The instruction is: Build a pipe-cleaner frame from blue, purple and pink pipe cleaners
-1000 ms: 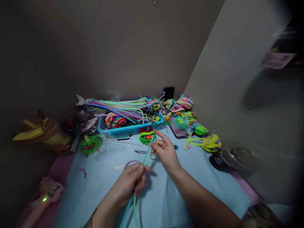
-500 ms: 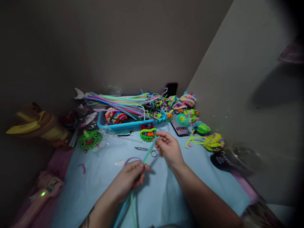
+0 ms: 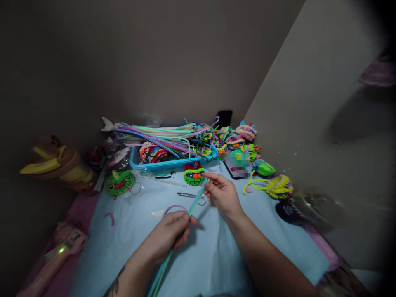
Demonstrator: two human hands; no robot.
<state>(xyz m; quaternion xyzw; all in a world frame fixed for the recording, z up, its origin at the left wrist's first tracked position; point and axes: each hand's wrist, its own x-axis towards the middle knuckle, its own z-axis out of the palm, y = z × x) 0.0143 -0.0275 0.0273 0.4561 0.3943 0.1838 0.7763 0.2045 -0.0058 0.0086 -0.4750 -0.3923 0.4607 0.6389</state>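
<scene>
dim, lit from above the table | dark vignette at corners | edges stretched, blurred | centre fairly sharp | soft shadows

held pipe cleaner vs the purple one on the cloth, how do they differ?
Colour: the held pipe cleaner is blue-green; the purple pipe cleaner is purple.
Pose: the held one runs straight between the left hand and the right hand; the purple one is bent into an arc.
Support: the held one is lifted off the blue cloth; the purple one lies on it.
Both are thin craft stems.
</scene>
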